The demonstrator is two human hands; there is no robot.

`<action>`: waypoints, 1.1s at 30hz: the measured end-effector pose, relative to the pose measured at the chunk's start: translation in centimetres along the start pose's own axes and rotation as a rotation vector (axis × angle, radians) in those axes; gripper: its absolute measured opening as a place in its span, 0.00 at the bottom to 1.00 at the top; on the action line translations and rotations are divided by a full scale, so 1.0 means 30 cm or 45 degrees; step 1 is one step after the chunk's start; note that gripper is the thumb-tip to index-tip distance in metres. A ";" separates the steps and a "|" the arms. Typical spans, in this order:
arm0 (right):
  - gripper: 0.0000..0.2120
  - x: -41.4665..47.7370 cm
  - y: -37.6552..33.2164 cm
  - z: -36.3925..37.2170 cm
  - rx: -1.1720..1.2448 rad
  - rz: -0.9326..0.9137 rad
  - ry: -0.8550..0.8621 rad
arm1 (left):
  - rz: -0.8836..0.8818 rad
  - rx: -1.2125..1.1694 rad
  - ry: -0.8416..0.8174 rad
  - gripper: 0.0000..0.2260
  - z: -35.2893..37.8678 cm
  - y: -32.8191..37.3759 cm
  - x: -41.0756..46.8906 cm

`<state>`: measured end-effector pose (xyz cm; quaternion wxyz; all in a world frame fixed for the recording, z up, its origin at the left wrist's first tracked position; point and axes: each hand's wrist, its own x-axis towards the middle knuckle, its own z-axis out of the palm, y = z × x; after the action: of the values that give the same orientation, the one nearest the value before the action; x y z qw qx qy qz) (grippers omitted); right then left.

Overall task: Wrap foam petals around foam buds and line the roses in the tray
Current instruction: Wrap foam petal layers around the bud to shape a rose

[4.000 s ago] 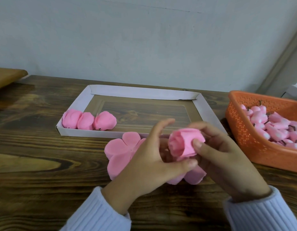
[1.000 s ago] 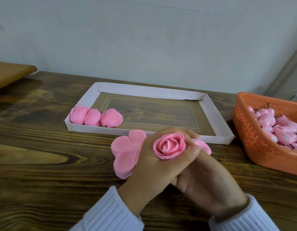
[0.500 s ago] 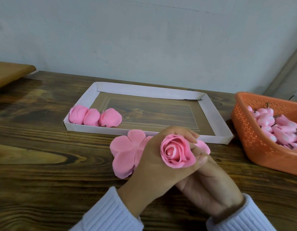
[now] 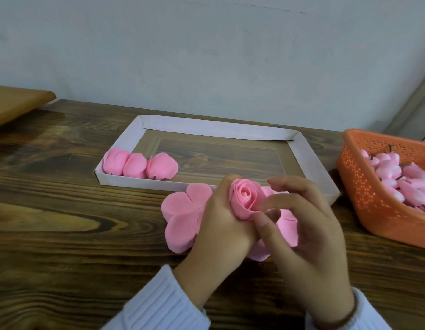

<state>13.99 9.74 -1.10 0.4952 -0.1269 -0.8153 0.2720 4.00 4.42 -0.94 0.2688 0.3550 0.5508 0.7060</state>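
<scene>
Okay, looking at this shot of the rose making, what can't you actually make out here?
- Base of the held rose: covered by the left hand.
- Petal stack, head view: middle hidden behind both hands, count unclear.
- Orange basket: cut off by the right edge.
- Right hand: thumb touches the rose; other fingers' contact unclear.

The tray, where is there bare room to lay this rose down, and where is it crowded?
The tray is bare from the three finished roses in its near-left corner rightward to its right wall, and all along the far wall. The table left of the flat petals is open too. Crowded spots: the basket full of buds, and the near rim behind both hands.
</scene>
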 end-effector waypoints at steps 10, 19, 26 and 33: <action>0.05 0.003 -0.003 0.003 -0.242 0.051 0.078 | -0.119 -0.007 -0.088 0.20 -0.014 -0.009 -0.003; 0.08 -0.001 -0.004 0.009 -0.315 -0.136 0.122 | -0.121 0.010 -0.065 0.21 -0.018 -0.023 0.002; 0.07 -0.005 -0.001 0.011 -0.348 -0.190 0.120 | -0.065 0.040 -0.013 0.21 -0.025 -0.039 0.008; 0.04 -0.002 0.004 0.004 -0.223 -0.089 0.094 | -0.010 0.021 -0.047 0.24 -0.029 -0.045 0.010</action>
<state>13.91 9.78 -1.24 0.5212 -0.1511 -0.8210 0.1773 3.10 4.47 -2.32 0.2788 0.3678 0.5530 0.6937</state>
